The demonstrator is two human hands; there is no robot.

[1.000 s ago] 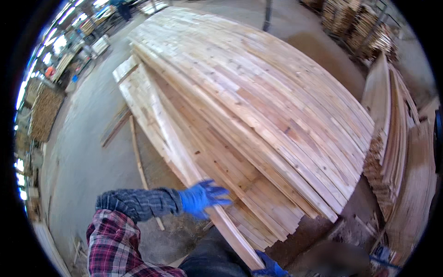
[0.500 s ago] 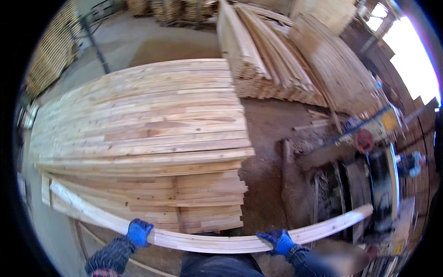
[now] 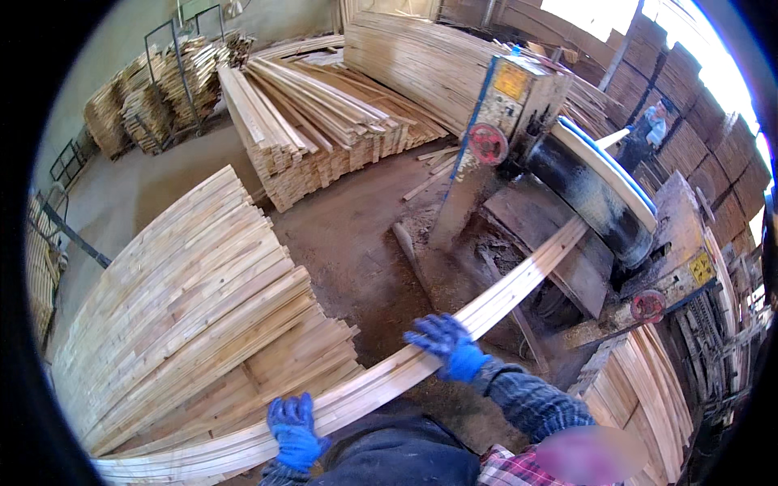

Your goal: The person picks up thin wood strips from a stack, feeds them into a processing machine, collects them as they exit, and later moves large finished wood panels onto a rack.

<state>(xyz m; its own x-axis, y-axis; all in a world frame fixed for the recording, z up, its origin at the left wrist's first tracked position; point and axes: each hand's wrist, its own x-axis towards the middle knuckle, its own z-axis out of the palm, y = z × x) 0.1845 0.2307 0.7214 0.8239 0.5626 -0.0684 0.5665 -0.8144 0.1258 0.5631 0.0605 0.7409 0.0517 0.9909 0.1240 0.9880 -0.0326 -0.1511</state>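
A small bundle of long, pale wooden boards (image 3: 506, 292) runs diagonally in front of me, from the lower left up to a machine's dark roller (image 3: 587, 194). Its far end meets the plate just below the roller. My left hand (image 3: 296, 433), in a blue glove, grips the boards near the lower edge, fingers laid across them. Farther along, my gloved right hand (image 3: 447, 347) holds the same boards from above, its fingers over the top. Both palms' undersides are hidden. Left of the boards lies a broad stack of similar boards (image 3: 186, 308).
Two red handwheels, one upper (image 3: 488, 143) and one lower (image 3: 647, 307), sit on the machine's frame. Beyond it stands another person (image 3: 646, 134) by a board. More lumber piles (image 3: 324, 154) lie farther back. Another board stack (image 3: 640, 397) is at my right.
My view has turned to the right. The boards in my hands have swung round and moved forward, and their far end is now at the machine's roller.
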